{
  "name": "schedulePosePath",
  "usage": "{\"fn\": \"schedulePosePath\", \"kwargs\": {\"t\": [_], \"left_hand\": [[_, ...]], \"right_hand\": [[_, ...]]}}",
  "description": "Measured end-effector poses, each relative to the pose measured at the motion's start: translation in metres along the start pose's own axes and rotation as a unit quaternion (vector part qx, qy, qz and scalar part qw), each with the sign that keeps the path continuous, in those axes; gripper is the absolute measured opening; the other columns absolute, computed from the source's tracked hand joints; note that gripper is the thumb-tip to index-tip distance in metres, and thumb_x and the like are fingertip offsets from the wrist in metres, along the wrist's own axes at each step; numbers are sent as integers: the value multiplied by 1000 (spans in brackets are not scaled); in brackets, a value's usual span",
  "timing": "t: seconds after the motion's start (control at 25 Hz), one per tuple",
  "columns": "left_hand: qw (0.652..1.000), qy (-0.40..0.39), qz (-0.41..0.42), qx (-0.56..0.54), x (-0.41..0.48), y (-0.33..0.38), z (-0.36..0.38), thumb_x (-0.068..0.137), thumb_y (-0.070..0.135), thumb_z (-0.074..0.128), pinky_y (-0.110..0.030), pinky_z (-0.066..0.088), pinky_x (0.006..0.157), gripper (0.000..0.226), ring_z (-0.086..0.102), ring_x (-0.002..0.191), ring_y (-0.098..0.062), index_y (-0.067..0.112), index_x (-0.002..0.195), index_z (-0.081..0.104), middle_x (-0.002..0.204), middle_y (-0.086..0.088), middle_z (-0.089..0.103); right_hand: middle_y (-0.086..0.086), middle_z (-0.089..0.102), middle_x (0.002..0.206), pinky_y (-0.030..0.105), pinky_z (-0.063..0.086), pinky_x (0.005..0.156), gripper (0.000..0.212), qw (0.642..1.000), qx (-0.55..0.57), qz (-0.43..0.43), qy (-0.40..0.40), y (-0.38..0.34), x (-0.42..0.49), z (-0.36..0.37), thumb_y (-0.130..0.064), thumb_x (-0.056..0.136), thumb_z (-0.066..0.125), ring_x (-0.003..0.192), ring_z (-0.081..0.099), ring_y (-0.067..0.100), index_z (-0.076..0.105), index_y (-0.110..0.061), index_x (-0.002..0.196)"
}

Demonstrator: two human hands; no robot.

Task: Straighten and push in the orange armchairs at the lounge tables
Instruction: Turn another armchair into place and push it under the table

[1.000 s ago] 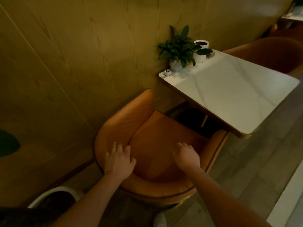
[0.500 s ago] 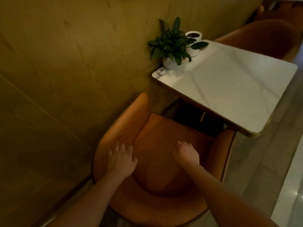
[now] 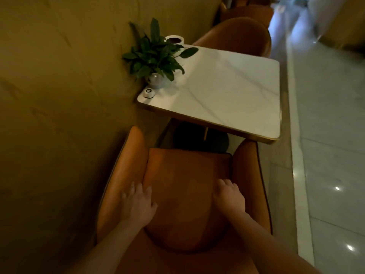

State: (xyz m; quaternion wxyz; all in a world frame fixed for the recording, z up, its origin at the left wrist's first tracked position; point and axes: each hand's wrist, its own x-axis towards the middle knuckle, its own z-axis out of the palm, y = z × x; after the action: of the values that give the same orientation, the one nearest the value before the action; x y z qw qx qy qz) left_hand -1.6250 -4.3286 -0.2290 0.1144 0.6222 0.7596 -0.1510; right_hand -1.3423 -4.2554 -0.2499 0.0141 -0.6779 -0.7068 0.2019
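**A:** What changed?
**B:** The orange leather tub armchair [image 3: 187, 194] sat skewed a second ago. Now it squarely faces the white marble-topped square table [image 3: 237, 95], arm tips near its edge. It looks straightened, and I'd judge pushing in remains.
**A:** My hands?
**B:** Your left hand [image 3: 138, 204] lies flat on the chair's left inner side. Your right hand [image 3: 229, 196] bends at the cushion's edge, and I cannot tell whether it grips.

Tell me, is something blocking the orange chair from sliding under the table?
Nothing lies between the armchair and the table edge. Only the dark base stands underneath, just past the seat front.
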Motion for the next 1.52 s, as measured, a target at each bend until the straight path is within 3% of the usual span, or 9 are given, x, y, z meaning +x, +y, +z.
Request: {"fn": "schedulePosePath", "kwargs": {"t": [0.24, 0.44, 0.64, 0.8, 1.12, 1.28, 1.44, 1.52], "left_hand": [[1000, 4, -4, 22, 48, -17, 9, 93, 60, 44, -52, 26, 115, 68, 20, 148, -31, 29, 151, 26, 157, -8, 30], [999, 17, -46, 23, 84, -29, 16, 90, 60, 46, -50, 32, 110, 68, 29, 142, -30, 30, 150, 32, 150, -7, 37], [996, 8, -86, 21, 104, -32, 23, 91, 58, 47, -51, 29, 110, 67, 24, 143, -29, 31, 149, 30, 154, -8, 29], [994, 8, -108, 30, 124, -46, 27, 89, 60, 49, -60, 21, 113, 73, 19, 145, -30, 30, 152, 26, 157, -8, 25], [995, -7, -64, 74, 197, -61, 38, 91, 60, 49, -64, 26, 112, 80, 10, 148, -35, 31, 156, 13, 160, -10, 15], [993, 7, -34, 114, 235, -71, 47, 90, 61, 50, -71, 28, 107, 82, 7, 148, -38, 30, 156, 13, 162, -10, 9], [989, 33, -11, 141, 259, -91, 61, 85, 57, 60, -70, 35, 97, 83, 2, 147, -45, 26, 154, 28, 164, -12, 14], [989, 47, 0, 141, 265, -102, 65, 82, 49, 66, -66, 38, 91, 76, 1, 146, -47, 26, 150, 39, 162, -14, 20]], "right_hand": [[4, 27, 157, 40, 44, 104, 61, 997, -41, 60, 31, 46, 34, -7, -40, 96, 52, 138, 32, 30, 29, -27, 151], [8, 23, 159, 47, 40, 108, 64, 993, -71, 89, 12, 85, 69, -3, -37, 94, 53, 141, 25, 35, 28, -28, 152], [11, 14, 162, 53, 32, 115, 66, 990, -117, 79, -1, 112, 88, 10, -41, 94, 55, 148, 12, 37, 27, -27, 152], [12, 6, 164, 52, 18, 121, 67, 986, -152, 68, 18, 118, 100, 17, -40, 96, 51, 150, 4, 36, 21, -26, 154], [11, -13, 164, 52, -1, 122, 72, 977, -196, 74, 30, 125, 129, 23, -27, 96, 50, 148, -20, 34, 12, -22, 157], [9, -21, 162, 52, 5, 122, 82, 974, -181, 128, 42, 115, 147, 22, -24, 94, 56, 147, -20, 38, 3, -29, 157], [3, -25, 162, 55, 29, 116, 92, 972, -159, 169, 24, 107, 161, 16, -22, 89, 65, 146, 6, 45, 4, -41, 155], [2, -25, 162, 56, 34, 111, 98, 972, -164, 170, 20, 105, 162, 16, -26, 85, 71, 142, 14, 44, 5, -43, 154]]}}
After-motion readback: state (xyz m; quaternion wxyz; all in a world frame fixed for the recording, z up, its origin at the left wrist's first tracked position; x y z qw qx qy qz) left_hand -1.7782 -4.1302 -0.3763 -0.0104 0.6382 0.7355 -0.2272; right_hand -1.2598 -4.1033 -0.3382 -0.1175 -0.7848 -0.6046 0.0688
